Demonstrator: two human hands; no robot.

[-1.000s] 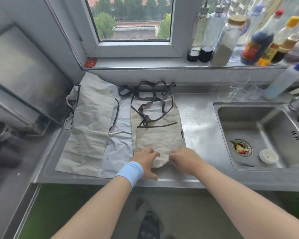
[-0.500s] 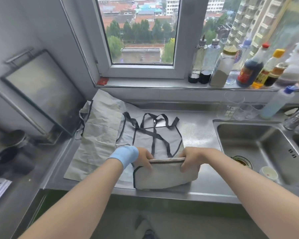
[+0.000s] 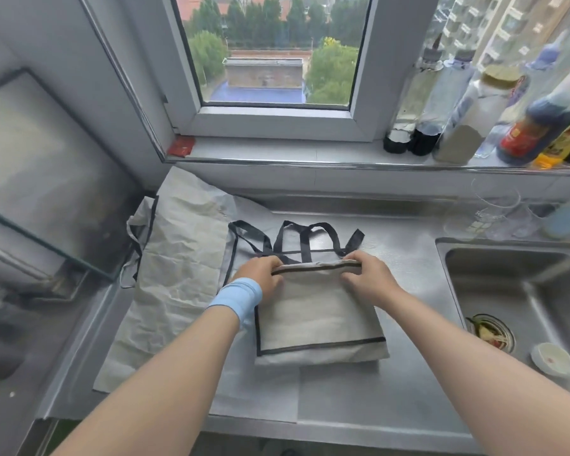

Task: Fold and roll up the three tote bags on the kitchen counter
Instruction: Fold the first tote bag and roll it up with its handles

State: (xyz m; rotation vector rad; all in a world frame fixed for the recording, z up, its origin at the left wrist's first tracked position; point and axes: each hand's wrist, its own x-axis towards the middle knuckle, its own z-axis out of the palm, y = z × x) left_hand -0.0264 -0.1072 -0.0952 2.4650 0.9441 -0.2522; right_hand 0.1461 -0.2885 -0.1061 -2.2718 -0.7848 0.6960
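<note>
– Counter point(image 3: 408, 406) first: what sits on it?
– Steel, with the sink point(image 3: 520, 291) sunk into its right end. Three bags cover the left half. Crumpled bag point(image 3: 178, 274) is the biggest, flat along the left edge and reaching the back wall. Grey bag point(image 3: 260, 399) lies beside it, partly under it I think, and runs down to the front edge.
– And the one being worked?
– Trimmed bag point(image 3: 316, 324), folded to a squat rectangle. It lies partly on the grey bag and partly on bare steel, mid-counter, near the front edge, well left of the sink.
– Hands?
– Both grip it. Left hand point(image 3: 260, 271) has its fingers curled over the left end of the far edge. Right hand point(image 3: 366, 274) holds the right end the same way. That edge looks slightly raised.
– Which way does the bag lie from them?
– Toward the front edge, with its whole body on the person's side of the hands. Straps point(image 3: 303, 238) spill the other way, toward the back wall.
– Long axis?
– The gripped edge runs left to right, parallel to the front edge. Neither hand is nearer, since each has its own end.
– Next move?
– My guess: tuck the straps in, then turn that edge over toward the front, both hands together, so the roll stays square. Two bags lie unfolded, so the task seems early.
</note>
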